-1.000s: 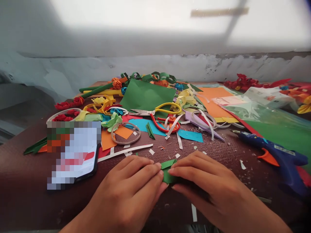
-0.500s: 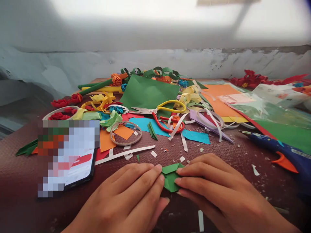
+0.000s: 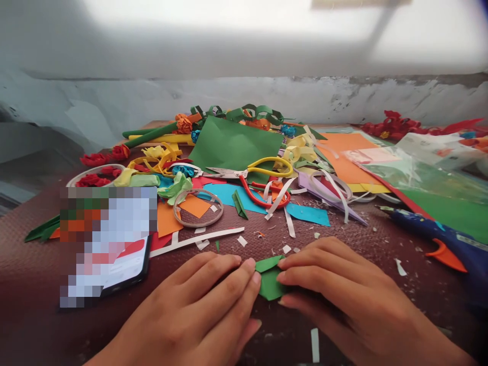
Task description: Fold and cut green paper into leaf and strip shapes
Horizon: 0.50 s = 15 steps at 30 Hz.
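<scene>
A small folded piece of green paper (image 3: pixel 270 279) lies on the dark brown table (image 3: pixel 38 315) near its front edge. My left hand (image 3: pixel 198 310) presses on its left side with the fingertips. From the right, the fingertips of my right hand (image 3: pixel 343 295) pinch and hold down its other side. Both hands rest flat on the table, and the paper shows only in the gap between them.
A phone (image 3: pixel 110 244) lies at the left. Behind the hands are scissors (image 3: pixel 247 175), a tape ring (image 3: pixel 198 207), a green sheet (image 3: pixel 236 145), coloured scraps, strips and paper flowers (image 3: pixel 99 160). A blue glue gun (image 3: pixel 438 236) and plastic-wrapped sheets (image 3: pixel 419 173) lie at the right.
The view has shifted a little, and my fingers have worked the green paper; more of its folded shape shows between the hands now than a second ago.
</scene>
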Tool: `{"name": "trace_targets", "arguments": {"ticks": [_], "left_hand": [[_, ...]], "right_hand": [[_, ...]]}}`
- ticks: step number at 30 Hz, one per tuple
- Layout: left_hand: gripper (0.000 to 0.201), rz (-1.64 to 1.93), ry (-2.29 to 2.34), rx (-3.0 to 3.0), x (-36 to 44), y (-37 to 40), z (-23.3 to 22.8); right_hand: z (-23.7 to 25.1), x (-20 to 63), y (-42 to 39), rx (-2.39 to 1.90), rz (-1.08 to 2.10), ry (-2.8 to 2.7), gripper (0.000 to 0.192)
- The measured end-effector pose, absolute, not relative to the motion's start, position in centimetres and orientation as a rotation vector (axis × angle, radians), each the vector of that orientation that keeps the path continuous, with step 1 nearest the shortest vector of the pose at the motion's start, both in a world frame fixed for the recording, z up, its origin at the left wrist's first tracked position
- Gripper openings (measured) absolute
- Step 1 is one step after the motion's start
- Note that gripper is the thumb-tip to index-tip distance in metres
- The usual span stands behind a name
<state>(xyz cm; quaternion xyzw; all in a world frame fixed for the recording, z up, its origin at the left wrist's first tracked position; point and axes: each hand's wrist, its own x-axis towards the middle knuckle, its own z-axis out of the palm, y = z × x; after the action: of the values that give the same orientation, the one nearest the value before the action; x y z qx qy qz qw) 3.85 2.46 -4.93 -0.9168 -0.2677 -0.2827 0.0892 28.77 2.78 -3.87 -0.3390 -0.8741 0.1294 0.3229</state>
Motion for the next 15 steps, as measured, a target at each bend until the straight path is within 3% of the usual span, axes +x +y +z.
{"name": "trace_targets", "arguments": {"ticks": [15], "left_hand": [[0.025,-0.788,-0.687,-2.761,2.7,2.6,-5.4]], "right_hand": [[-3.4,26.8,3.1,-1.274,0.269,-2.277,0.016]]}}
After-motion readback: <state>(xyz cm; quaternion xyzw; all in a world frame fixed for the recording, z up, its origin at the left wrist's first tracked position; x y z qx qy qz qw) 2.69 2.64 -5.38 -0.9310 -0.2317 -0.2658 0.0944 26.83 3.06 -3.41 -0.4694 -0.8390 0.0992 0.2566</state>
